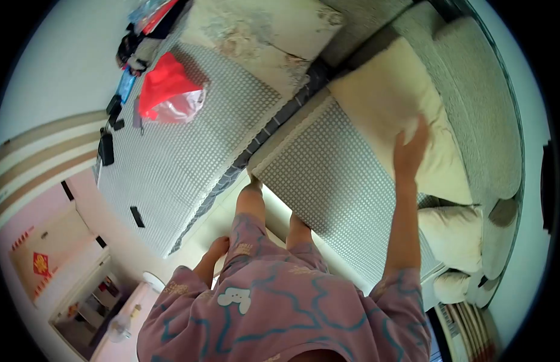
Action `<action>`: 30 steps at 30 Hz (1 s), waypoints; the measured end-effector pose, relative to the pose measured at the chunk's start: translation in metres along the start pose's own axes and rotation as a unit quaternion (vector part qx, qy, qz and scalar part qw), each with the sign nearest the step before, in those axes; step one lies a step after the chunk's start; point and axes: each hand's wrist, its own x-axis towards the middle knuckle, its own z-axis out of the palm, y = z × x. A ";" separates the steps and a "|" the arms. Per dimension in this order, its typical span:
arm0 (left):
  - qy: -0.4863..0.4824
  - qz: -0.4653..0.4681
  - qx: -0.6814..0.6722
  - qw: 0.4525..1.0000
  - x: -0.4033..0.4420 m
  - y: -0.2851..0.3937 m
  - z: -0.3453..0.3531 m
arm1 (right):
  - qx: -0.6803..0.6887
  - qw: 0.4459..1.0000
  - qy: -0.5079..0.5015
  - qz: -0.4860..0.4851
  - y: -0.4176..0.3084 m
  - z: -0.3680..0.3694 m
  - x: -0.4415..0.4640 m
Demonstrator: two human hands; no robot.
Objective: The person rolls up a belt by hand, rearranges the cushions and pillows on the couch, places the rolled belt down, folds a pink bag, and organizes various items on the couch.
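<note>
My right hand (411,148) reaches over the large cream cushion (385,90) on the sofa. Its fingers are apart and slightly blurred, and nothing shows in them. Whether the hand touches the cushion or hovers just above it, I cannot tell. The cushion leans along the backrest, on a seat pad (328,163) with a grey and white woven pattern. Low beside my thigh is my left hand (219,246), apart from the furniture; its fingers are too small and hidden to make out.
A smaller cream cushion (454,236) lies lower along the backrest (482,96). Across a narrow gap, a floral cushion (256,42) and a red and clear plastic bag (171,90) lie on another patterned pad (189,151). A black remote-like object (137,216) rests near its edge.
</note>
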 end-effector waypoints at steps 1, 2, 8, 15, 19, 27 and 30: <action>-0.006 -0.027 -0.019 0.999 -0.002 0.007 -0.007 | 0.018 0.998 -0.067 -0.007 -0.018 0.015 -0.016; -0.013 -0.052 -0.037 0.998 -0.004 0.016 -0.021 | 0.032 0.990 -0.134 -0.014 -0.036 0.029 -0.030; 0.308 0.021 -0.070 0.949 0.096 0.000 -0.142 | 0.080 0.934 -0.346 -0.045 -0.136 0.091 -0.048; 0.257 -0.042 -0.570 0.779 0.166 0.062 -0.383 | 0.020 0.961 -0.244 -0.124 -0.191 0.195 0.060; 0.324 0.114 -0.528 0.777 0.228 0.057 -0.412 | -0.076 0.973 -0.187 -0.113 -0.212 0.251 0.142; 0.396 0.125 -0.480 0.773 0.184 0.051 -0.424 | -0.267 0.925 -0.209 -0.170 -0.221 0.309 0.282; 0.411 0.211 -0.612 0.641 0.151 0.030 -0.432 | -0.200 0.946 -0.256 -0.009 -0.239 0.311 0.308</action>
